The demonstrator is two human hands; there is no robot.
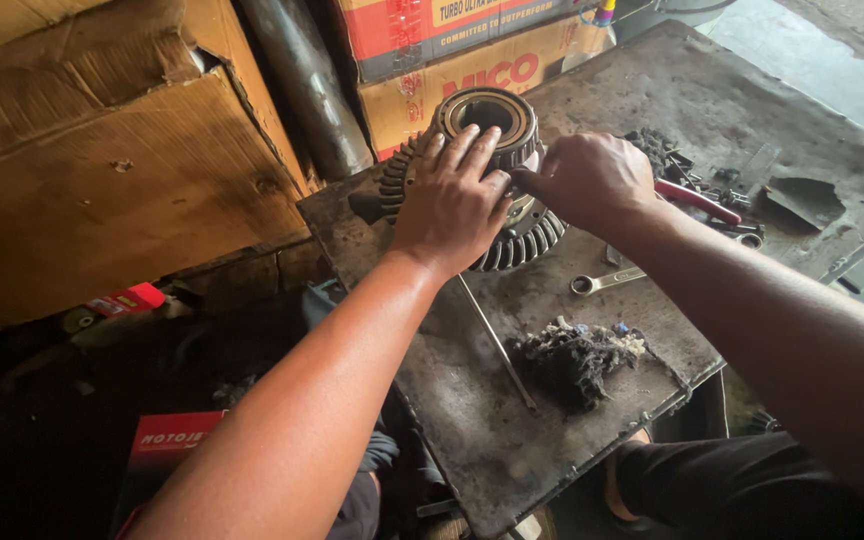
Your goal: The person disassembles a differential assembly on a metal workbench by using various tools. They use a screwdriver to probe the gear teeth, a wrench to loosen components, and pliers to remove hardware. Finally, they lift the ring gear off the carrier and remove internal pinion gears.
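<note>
**Gear assembly steadied on the counter**

The gear (512, 225), with a bearing (487, 115) on top, is stood at the far left of the steel counter (472, 420). The left hand (452, 200) is laid flat across it, fingers spread, nothing clasped. The right hand (587, 180) is closed at the gear's side; what its grip holds is hidden, possibly a small part. Firm downward pressure is best kept so the gear cannot rock. A spanner (607, 280), rag (577, 360) and red-handled pliers (697, 200) are left nearby.
</note>
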